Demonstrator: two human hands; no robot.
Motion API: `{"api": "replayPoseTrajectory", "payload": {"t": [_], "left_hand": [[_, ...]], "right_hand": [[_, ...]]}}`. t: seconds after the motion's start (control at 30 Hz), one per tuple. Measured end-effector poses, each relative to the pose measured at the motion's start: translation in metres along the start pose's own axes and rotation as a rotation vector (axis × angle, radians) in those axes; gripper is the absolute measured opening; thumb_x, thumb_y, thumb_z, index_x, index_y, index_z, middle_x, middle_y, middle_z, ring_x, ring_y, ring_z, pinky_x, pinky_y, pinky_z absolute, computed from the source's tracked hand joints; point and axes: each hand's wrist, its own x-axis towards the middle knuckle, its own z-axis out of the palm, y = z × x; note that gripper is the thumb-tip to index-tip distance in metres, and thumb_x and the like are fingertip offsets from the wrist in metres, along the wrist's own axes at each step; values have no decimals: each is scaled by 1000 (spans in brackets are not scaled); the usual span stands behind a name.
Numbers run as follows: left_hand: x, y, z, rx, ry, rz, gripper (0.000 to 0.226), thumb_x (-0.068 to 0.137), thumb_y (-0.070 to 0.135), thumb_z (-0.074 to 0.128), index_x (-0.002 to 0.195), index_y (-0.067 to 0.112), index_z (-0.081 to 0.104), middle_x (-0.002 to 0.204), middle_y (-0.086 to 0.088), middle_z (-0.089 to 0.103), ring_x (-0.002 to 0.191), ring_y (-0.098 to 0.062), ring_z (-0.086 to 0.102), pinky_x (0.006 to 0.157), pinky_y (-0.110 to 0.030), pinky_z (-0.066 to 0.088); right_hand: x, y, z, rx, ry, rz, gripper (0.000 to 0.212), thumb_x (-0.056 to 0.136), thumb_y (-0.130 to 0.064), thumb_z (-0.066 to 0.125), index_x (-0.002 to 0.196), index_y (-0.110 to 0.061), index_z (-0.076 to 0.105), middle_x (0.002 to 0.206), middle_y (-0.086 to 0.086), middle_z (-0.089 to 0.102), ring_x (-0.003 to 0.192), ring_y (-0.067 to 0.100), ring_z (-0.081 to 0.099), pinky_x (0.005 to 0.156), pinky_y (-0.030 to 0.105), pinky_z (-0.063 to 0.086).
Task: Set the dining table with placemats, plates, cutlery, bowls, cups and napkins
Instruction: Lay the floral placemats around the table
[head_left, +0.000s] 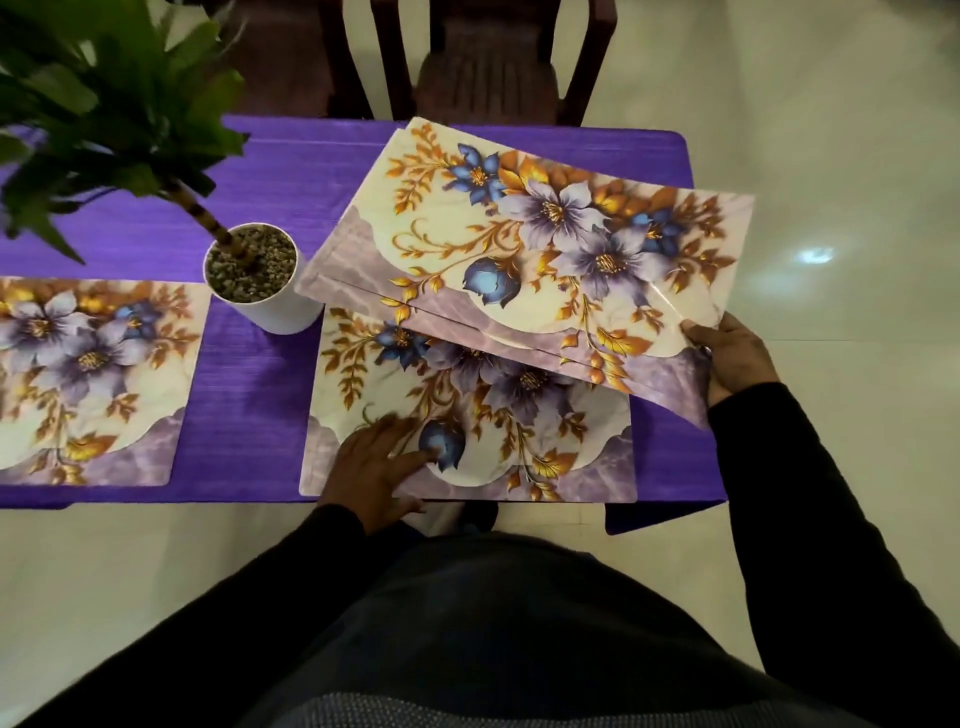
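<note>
Placemats only so far: two flank the potted plant (249, 275), left hand (379, 467) pressing flat on one, right hand (732, 358) gripping spare placemats (519, 249); tableware absent.

1. A single view, from a wide-angle camera worn on the person's head; no second view shares the scene.
2. It faces forward and steeply down; the wearer's dark-clothed torso fills the bottom, and both sleeves reach up into the frame.
3. It sits close above the near edge of the purple-covered tabletop (270, 208); the left hand (382, 470) and right hand (735, 358) lie in the middle ground.
4. The far edge of the view takes in a dark wooden chair (483, 62) beyond the tabletop; pale floor (831, 156) runs along the right, and straight lines bow towards the borders.
</note>
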Motion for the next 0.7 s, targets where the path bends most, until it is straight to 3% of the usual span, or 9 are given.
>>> {"api": "replayPoseTrajectory", "payload": {"t": [0.1,0.2,0.3,0.5,0.7], "left_hand": [[4,0,1,45,42,-29,60,67,63,71,117,31,72,135,-15,63,127,-42,57,97,-61,49],[11,3,2,67,75,-58,57,78,62,46,113,29,75,133,-15,65,125,-42,59,96,-60,48],[12,0,8,66,98,-74,58,80,62,43,119,32,72,140,-12,60,131,-40,54,102,-59,44],[11,6,14,-3,121,-188,66,81,67,36,129,33,67,153,-10,47,144,-36,38,114,-57,32],[12,7,18,27,122,-203,70,81,69,31,135,36,62,156,-8,43,148,-34,33,116,-54,28]], "right_hand": [[2,6,-2,-17,-13,29,28,91,8,54,104,-13,68,87,-1,77,77,15,73,68,27,59],[4,12,-6,-32,-10,50,27,90,7,56,103,-13,70,91,3,77,81,18,73,75,32,60],[5,14,-10,-44,16,53,27,89,6,59,104,-13,70,96,4,77,86,21,73,81,34,60],[0,12,-11,-55,33,64,24,90,4,59,104,-14,69,91,1,77,82,19,73,70,29,60],[-1,10,-10,-60,14,54,24,92,3,58,104,-15,69,92,0,77,80,16,74,66,27,59]]}}
